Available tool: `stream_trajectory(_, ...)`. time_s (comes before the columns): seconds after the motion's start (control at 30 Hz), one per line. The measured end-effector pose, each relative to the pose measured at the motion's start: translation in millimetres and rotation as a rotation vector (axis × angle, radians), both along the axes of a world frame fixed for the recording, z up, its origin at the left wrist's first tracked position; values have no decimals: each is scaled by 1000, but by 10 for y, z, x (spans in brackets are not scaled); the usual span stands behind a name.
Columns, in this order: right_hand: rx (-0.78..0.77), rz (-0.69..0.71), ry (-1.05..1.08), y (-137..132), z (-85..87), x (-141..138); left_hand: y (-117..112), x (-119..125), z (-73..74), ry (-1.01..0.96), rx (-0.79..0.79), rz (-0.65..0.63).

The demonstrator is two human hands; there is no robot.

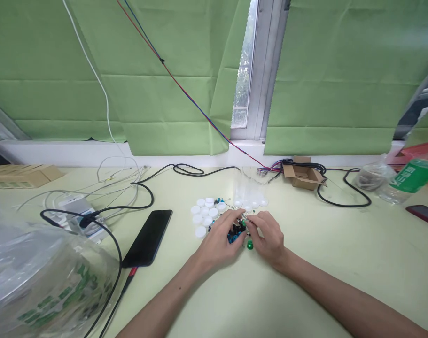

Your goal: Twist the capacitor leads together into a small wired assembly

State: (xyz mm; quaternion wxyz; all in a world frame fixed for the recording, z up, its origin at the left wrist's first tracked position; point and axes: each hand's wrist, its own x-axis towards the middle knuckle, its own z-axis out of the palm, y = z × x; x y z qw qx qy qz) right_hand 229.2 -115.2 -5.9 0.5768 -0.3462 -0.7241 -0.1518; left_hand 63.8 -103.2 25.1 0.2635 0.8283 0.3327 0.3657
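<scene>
My left hand [221, 237] curls over a small pile of blue and black beads [236, 232] on the table, its thumb low beside them. Its fingertips meet those of my right hand [268, 237] above the pile. My right hand is closed in a pinch. A thin shiny piece [244, 216] shows between the two hands' fingertips, too small to name. One round green bead [249, 244] lies just below, between the hands. Several white round caps [200, 231] lie to the left of my left hand. Behind my fingers are clear tubes [247, 188], partly hard to make out.
A black phone [147, 238] lies at left, near a clear plastic bag [51, 281] and a power strip [81, 213] with cables. Black cable [189, 170] runs along the back. An open cardboard box [305, 178], a bottle [413, 176] and a dark red phone-like object [423, 214] are at right.
</scene>
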Motion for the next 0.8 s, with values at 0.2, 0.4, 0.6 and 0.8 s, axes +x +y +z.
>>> stream_trajectory(0.2, -40, -93, 70, 93, 12, 96, 119, 8, 11, -42, 77, 71)
stream_trajectory(0.4, -86, -97, 116, 119, -11, 86, 164, 82, 159, -129, 38, 185)
stream_trajectory(0.6, -120, -89, 140, 120, -6, 78, 306, 305, 410, 0, 135, 217)
stream_trajectory(0.8, -121, -80, 126, 121, -6, 72, 481, 512, 430, 92, 175, 214)
